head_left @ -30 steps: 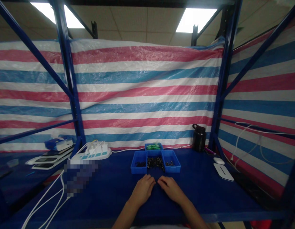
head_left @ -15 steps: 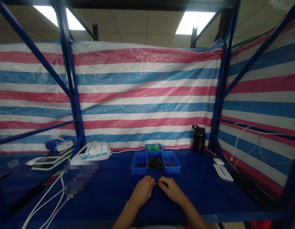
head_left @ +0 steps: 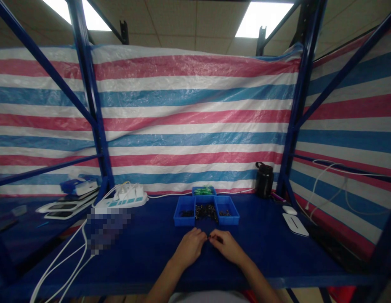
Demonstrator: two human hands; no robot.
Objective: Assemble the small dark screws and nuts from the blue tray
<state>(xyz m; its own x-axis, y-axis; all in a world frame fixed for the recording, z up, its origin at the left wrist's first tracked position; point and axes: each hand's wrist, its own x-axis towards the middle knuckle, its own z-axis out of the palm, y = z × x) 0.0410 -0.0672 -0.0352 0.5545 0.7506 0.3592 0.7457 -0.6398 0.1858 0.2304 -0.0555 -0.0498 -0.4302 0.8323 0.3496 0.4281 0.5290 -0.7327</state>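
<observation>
My left hand (head_left: 191, 246) and my right hand (head_left: 225, 245) face each other low over the blue table, fingertips almost meeting. Both have their fingers curled in a pinch. Something tiny and dark may sit between the fingertips, too small to name. Just beyond the hands stand a left blue bin (head_left: 184, 222) with small dark parts, a middle heap of small black and shiny parts (head_left: 206, 211), and a right blue bin (head_left: 230, 220) with a few small parts. Behind them, another blue bin holds green and white pieces (head_left: 203, 191).
A white power strip (head_left: 126, 203) with plugs and white cables (head_left: 65, 256) lies at left, near stacked phone-like devices (head_left: 67, 208) and a tissue pack (head_left: 78, 186). At right are a black bottle (head_left: 264, 181), a white mouse-like object (head_left: 289, 210) and a flat white device (head_left: 295, 224). Blue rack posts (head_left: 99, 126) frame the table.
The view has tilted slightly downward, so the background sits higher in the picture. My hands stay close together in the same pinch, with barely any shift.
</observation>
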